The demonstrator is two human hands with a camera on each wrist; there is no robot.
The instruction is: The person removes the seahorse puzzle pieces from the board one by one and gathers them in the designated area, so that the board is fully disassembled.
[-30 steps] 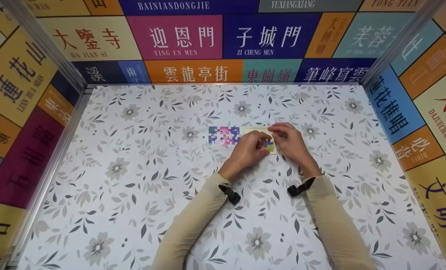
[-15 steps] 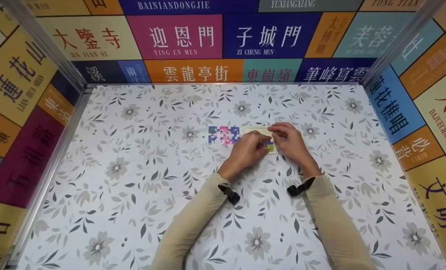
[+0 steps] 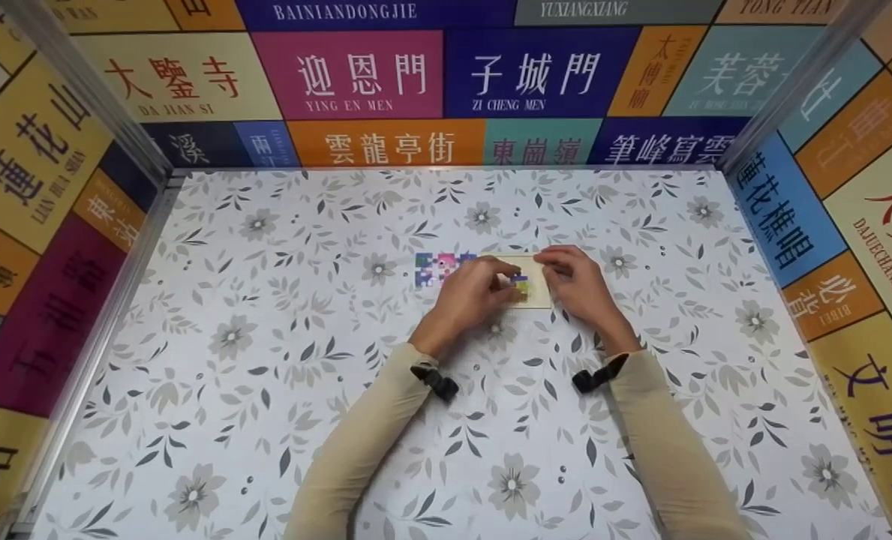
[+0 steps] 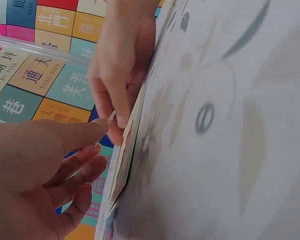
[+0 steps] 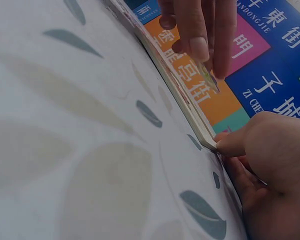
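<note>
My left hand pinches a jigsaw puzzle piece, purple and yellow-green, between thumb and fingers. In the right wrist view this piece hangs tilted above the board, apart from it. The pale, flat puzzle board lies on the table, its bare cream surface showing at the right. With thumb and fingers my right hand holds the board's right edge; the right wrist view has the thumb at the corner of the board's edge. Left of the board, partly behind my left hand, lie several puzzle pieces in pink, purple and blue.
A white cloth with grey flowers and leaves covers the table. Upright panels with coloured blocks of lettering stand at the back and both sides. Black straps with small cameras sit on both wrists.
My left hand has moved left with the puzzle piece pinched in it, uncovering more of the board's cream surface. My right hand stays at the board's right edge.
</note>
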